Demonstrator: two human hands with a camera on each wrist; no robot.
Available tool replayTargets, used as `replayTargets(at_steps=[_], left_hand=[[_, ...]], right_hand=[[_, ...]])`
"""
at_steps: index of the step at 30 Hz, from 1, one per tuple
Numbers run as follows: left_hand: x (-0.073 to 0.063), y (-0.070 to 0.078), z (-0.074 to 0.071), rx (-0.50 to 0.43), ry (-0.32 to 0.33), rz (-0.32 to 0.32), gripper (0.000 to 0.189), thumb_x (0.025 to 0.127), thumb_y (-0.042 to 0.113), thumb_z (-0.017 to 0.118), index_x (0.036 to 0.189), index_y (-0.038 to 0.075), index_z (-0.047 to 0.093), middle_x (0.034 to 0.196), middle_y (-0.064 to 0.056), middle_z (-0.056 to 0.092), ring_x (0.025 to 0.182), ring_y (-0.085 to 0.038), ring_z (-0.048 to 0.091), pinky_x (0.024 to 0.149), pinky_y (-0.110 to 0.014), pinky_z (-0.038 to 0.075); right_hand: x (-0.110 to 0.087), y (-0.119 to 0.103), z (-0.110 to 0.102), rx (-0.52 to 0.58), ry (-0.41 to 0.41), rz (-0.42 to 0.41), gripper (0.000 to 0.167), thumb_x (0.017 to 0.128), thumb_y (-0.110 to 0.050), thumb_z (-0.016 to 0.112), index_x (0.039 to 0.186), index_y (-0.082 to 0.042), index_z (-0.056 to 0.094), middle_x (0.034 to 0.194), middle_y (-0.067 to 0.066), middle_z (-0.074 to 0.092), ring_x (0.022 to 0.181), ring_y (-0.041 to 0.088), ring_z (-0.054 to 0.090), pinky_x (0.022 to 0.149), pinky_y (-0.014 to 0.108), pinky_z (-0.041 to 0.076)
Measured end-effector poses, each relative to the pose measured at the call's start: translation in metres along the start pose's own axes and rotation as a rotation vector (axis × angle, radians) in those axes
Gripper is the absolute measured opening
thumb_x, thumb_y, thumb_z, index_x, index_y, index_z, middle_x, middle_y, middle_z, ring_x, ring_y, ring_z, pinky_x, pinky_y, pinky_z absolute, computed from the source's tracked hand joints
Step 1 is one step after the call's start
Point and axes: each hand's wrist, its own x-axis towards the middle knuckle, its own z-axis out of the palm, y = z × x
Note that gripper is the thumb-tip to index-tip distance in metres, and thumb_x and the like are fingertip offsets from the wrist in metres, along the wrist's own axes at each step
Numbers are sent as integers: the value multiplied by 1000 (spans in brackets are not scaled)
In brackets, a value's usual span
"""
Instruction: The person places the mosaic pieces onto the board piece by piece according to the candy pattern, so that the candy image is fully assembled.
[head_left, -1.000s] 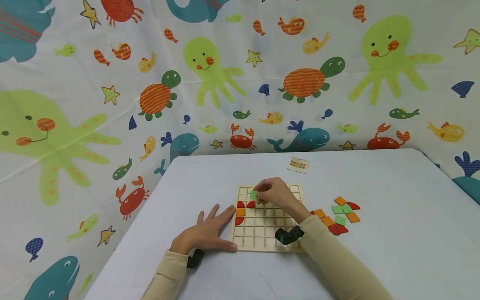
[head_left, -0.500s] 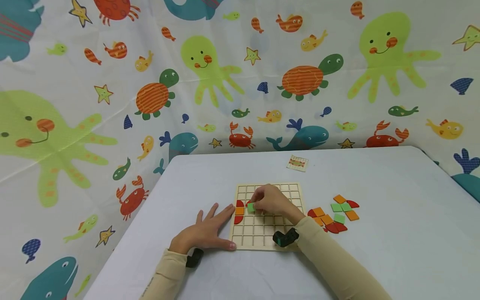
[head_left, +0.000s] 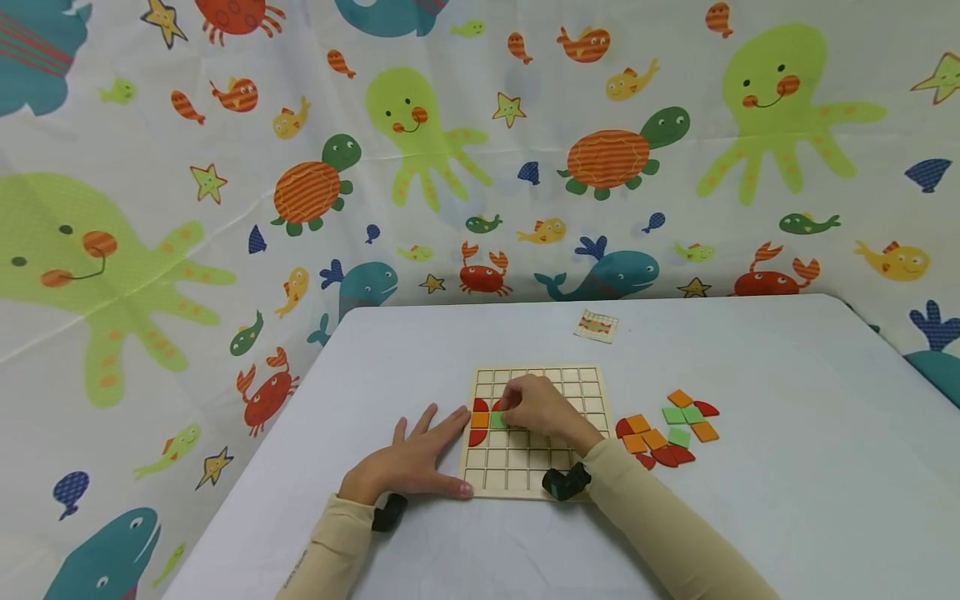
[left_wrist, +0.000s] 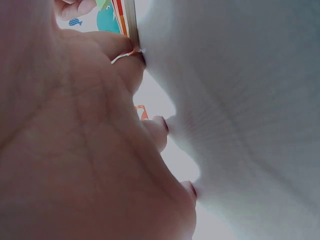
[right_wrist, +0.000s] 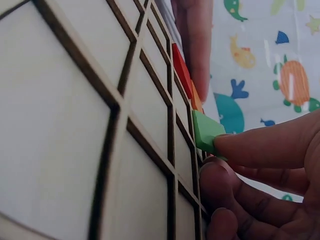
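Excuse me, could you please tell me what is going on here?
A person's right grip pinches a green tile at a cell of a gridded board, just right of an orange tile. Whether it is fully seated is hard to tell. The left grip rests, fingers spread, at the board's left edge. Loose tiles lie right of the board.

A white cloth (head_left: 547, 108) full of sea animals (head_left: 483, 279) hangs behind a white table (head_left: 825, 500). A big green octopus (head_left: 112, 258) is at nine o'clock, a blue whale (head_left: 108, 558) at eight, and a turtle (head_left: 609, 158) with an orange shell between one and two.
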Motion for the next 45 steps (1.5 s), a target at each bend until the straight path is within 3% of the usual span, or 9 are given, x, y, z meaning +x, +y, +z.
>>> replayTargets(at_steps=[15,25,32,45], left_hand=[[-1,2,-1,-1,2,-3,116,81,61,87,172,21,27,178,0,21,164,-40,-3,122,-73,-9],[-2,4,-2,-10,2,-1,116,81,59,88,172,20,27,178,-1,21,164,-41,-3,122,-73,-9],[-2,3,-3,-4,-3,5,116,81,59,88,172,19,27,178,-1,21,164,-40,-2,122,-73,-9],[-3,3,-4,-4,1,3,116,82,61,86,172,19,26,178,-2,20,164,-41,-2,122,-73,-9]], right_hand=[[-3,-5,9,-100,55,-13,10,90,3,76,87,-6,73,82,-1,65,77,17,56,72,33,52],[-4,-3,6,-88,18,-58,9,91,2,74,86,-6,73,83,-1,65,77,17,56,72,32,51],[-6,-1,-8,-3,-48,-73,3,97,-6,74,95,-6,76,83,-4,66,78,15,58,73,30,52],[-12,3,-45,76,-77,-57,16,104,-15,68,105,-1,76,91,6,72,76,19,66,72,34,56]])
